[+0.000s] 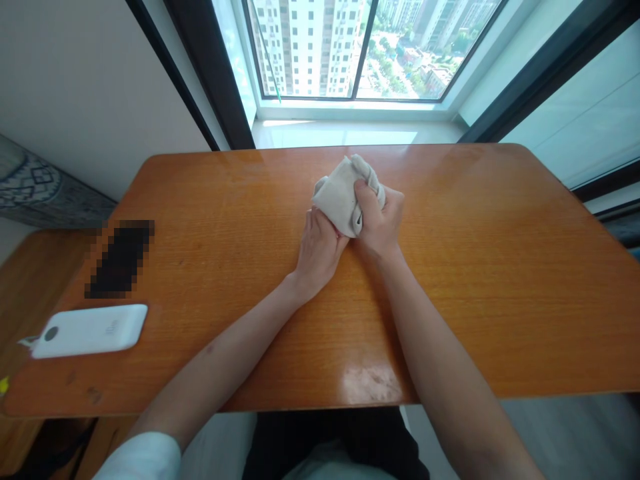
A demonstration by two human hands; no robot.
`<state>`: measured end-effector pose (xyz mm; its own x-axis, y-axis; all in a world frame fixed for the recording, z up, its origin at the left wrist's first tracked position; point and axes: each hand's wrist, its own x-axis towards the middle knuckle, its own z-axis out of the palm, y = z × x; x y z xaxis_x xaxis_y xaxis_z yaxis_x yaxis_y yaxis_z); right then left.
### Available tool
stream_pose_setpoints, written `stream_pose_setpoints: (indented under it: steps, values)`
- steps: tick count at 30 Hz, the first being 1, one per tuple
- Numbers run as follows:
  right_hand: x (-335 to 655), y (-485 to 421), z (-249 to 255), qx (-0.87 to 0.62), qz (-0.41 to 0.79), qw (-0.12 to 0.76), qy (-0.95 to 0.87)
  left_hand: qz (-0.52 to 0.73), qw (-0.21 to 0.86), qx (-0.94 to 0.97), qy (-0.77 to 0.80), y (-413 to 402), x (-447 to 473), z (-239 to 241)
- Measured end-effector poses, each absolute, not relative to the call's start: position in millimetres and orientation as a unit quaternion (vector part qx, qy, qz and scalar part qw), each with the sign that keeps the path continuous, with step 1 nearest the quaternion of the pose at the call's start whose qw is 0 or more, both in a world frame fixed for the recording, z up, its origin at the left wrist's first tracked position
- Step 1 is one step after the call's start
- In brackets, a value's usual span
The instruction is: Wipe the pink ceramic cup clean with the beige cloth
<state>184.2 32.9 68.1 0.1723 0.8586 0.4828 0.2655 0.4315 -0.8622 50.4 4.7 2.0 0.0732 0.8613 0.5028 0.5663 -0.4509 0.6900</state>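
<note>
A pale grey-beige cloth point(337, 197), folded into a thick bundle, is held up in front of me over the far middle of the wooden table point(240, 220). My right hand point(383, 217) is closed round its right side, the thumb pressing on the folds from above. Against the cloth's lower left edge lies my left hand point(323, 247), fingers together and partly hidden by the cloth, apparently gripping it from beneath.
On the table's left side lie a white rectangular device point(93, 331) with a cord at its end and a dark pixelated object point(120, 259). Behind the table are a window point(355, 50) and its sill point(335, 135). A wooden bench point(35, 280) stands at left.
</note>
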Motion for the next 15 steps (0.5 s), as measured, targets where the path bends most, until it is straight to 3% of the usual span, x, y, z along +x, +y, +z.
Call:
stream_pose_setpoints:
  steps: [8, 15]
  values:
    - [193, 54, 50, -0.465, 0.341, 0.656, -0.488, 0.471, 0.139, 0.728, 0.478, 1, 51, 8]
    - [203, 76, 27, -0.452, 0.426, 0.649, -0.439, 0.479, 0.155, 0.716, 0.483, 1, 49, 9]
